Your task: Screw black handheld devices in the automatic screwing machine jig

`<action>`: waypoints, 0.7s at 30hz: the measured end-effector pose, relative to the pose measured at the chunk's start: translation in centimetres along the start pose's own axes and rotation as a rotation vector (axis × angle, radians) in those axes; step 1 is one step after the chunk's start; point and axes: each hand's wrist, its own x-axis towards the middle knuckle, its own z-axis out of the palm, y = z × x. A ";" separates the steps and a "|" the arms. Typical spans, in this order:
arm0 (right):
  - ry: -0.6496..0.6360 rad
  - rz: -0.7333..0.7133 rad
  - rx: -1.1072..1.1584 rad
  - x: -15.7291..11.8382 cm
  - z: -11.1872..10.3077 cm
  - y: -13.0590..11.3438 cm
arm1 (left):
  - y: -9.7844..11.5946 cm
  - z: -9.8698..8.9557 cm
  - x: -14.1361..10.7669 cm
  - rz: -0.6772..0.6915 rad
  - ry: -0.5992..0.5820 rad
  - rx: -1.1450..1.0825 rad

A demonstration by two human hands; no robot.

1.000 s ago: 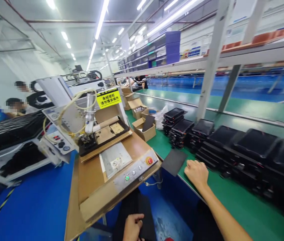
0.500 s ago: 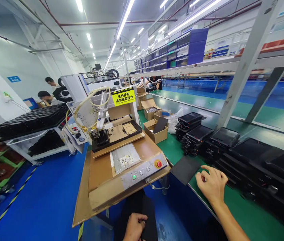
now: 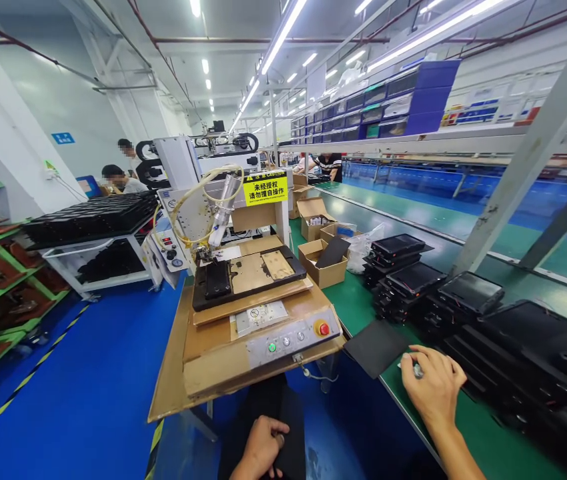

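**Left hand** [image 3: 258, 448]: low at the front of the view, fingers curled over the edge of a black flat panel [image 3: 288, 433]. It appears clenched on the panel, though the panel merges with the dark clothing behind it.

**Right hand** [image 3: 433, 385]: just above a green-topped worktop [image 3: 488, 437], fingers bent inward, clenched on a small silver metal piece [image 3: 417, 371] at the fingertips. The piece is too small to identify.

**Handling, judged:** the silver piece looks light and hard, and small enough to slip; pinching it between fingertips seems safest. The black panel looks thin, stiff and fairly light; its long edges offer the best hold, and its face may scuff.

**Appearance:** the panel is matte black and plain on the visible side. The silver piece has a bright metallic shine.

**Nearby on worktop:** a matching black sheet [image 3: 376, 348] lies flat just left of the right hand. Stacks of black tablet-like units [image 3: 468, 293] stand to the right, with cardboard boxes [image 3: 321, 264] farther along.

**Left of the hands:** a benchtop dispensing machine [image 3: 218, 227] with yellow tubing stands on a wooden-topped stand [image 3: 213, 357], a black fixture [image 3: 218, 280] on its bed and a red emergency stop button [image 3: 322, 328] on its front panel.

**Other people:** two co-workers [image 3: 116, 179] sit or stand at far left; another [image 3: 327, 165] stands far down the line.
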 end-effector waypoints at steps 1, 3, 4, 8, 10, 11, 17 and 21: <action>-0.006 0.005 0.004 0.0 0.0 0.0 | 0.1 0.0 -0.1 -0.002 0.003 0.000; -0.019 0.019 0.009 0.0 0.0 0.0 | 0.3 0.0 -0.2 -0.005 0.003 -0.001; -0.026 0.024 0.010 0.0 0.0 0.0 | 0.4 -0.1 -0.2 -0.006 -0.001 -0.001; -0.037 0.026 0.015 0.1 -0.2 -0.3 | 0.8 -0.1 -0.3 -0.006 -0.021 -0.001; -0.037 0.018 0.016 0.1 -0.3 -0.4 | 0.8 -0.1 -0.3 -0.001 -0.028 -0.004; -0.036 0.014 0.015 0.1 -0.3 -0.4 | 0.8 -0.1 -0.4 0.003 -0.033 -0.007; -0.061 0.013 -0.001 0.0 0.0 -0.3 | 0.6 -0.4 -0.3 0.016 -0.060 -0.022; -0.051 0.002 -0.015 0.0 0.0 -0.4 | 0.5 -0.6 -0.2 0.020 -0.066 -0.030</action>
